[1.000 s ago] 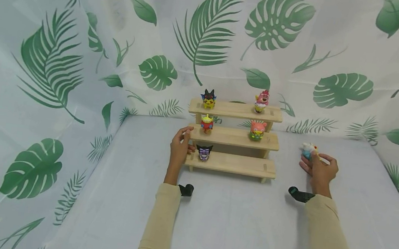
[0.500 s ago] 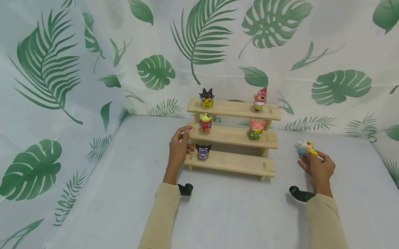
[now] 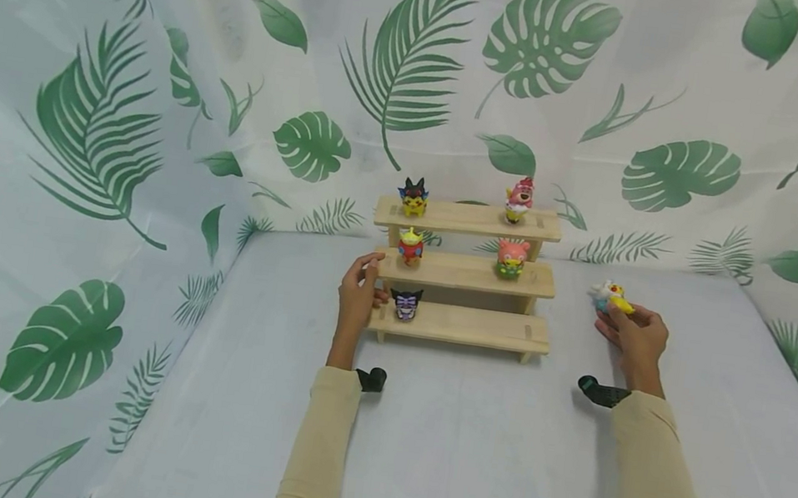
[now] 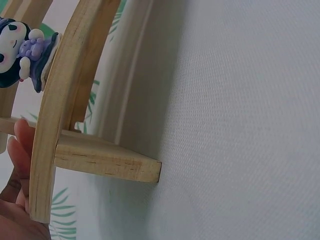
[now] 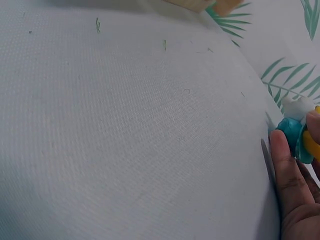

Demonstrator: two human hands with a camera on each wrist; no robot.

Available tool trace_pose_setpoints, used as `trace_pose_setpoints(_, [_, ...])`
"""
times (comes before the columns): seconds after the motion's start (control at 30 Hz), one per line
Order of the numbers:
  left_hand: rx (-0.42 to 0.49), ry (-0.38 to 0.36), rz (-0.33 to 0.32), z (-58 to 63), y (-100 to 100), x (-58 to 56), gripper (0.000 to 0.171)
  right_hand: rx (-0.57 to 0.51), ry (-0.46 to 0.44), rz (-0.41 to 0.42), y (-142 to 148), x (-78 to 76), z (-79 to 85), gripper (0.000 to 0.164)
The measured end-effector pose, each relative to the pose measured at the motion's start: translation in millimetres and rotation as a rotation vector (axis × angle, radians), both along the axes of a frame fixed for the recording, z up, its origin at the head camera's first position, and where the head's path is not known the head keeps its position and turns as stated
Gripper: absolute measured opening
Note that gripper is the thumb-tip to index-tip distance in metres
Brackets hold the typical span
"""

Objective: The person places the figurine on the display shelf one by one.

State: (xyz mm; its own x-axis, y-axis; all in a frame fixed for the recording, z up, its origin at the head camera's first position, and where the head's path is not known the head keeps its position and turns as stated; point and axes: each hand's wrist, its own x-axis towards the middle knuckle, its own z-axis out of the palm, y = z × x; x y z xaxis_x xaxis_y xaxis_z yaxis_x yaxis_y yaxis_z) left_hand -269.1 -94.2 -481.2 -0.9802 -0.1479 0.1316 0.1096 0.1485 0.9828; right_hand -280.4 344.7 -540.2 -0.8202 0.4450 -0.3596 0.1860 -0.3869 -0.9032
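Note:
A three-tier wooden display shelf (image 3: 464,327) stands on the white cloth. My left hand (image 3: 358,294) grips its left end, fingers at the middle and lower boards. In the left wrist view, fingers (image 4: 21,150) show behind the lowest board (image 4: 60,110). Right of the shelf, my right hand (image 3: 637,338) pinches a small white, blue and yellow figurine (image 3: 612,296) between thumb and fingers. The right wrist view shows the figurine's blue part (image 5: 290,131), partly hidden by the hand. On the lowest board near my left hand stands a black-and-purple figurine (image 3: 406,305).
The middle board carries a red-and-green alien figurine (image 3: 411,247) and a pink figurine (image 3: 511,260). On top are a black-eared yellow figurine (image 3: 415,198) and a pink bear figurine (image 3: 519,201). Leaf-patterned cloth (image 3: 425,50) hangs close behind the shelf.
The figurine in my right hand has turned, and more of its yellow side shows. My left hand keeps its place at the shelf's end. The head view has shifted slightly.

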Motion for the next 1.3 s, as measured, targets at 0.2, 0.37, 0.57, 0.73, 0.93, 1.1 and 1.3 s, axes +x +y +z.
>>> trace_pose_setpoints(0.2, [0.006, -0.004, -0.005, 2.1, 0.6, 2.4, 0.036, -0.044, -0.008, 0.007, -0.1, 3.4, 4.8, 0.045])
trace_pose_setpoints(0.37, [0.017, -0.008, -0.01, 1.6, -0.2, 2.0, 0.036, -0.068, 0.005, 0.007, 0.6, 8.2, 4.1, 0.045])
trace_pose_setpoints(0.57, [0.027, -0.016, -0.009, 0.8, -1.5, 2.8, 0.036, -0.059, 0.057, 0.005, 2.5, 11.7, -5.9, 0.044])
trace_pose_setpoints(0.73, [0.036, -0.007, 0.0, -14.0, -3.3, -3.2, 0.034, -0.035, 0.093, 0.033, 0.4, 19.3, -9.2, 0.063])
trace_pose_setpoints(0.93, [0.047, 0.005, 0.042, -42.4, -3.9, -18.3, 0.031, -0.04, 0.199, 0.083, -4.6, 33.9, -3.5, 0.07])
trace_pose_setpoints(1.1, [0.037, 0.009, 0.046, -40.1, -2.3, -18.5, 0.032, -0.088, 0.259, 0.116, -4.1, 37.3, -6.5, 0.075])
trace_pose_setpoints(1.3, [0.02, 0.022, 0.05, -36.3, -2.2, -20.0, 0.031, -0.185, 0.353, 0.14, -7.7, 40.1, -9.6, 0.075])
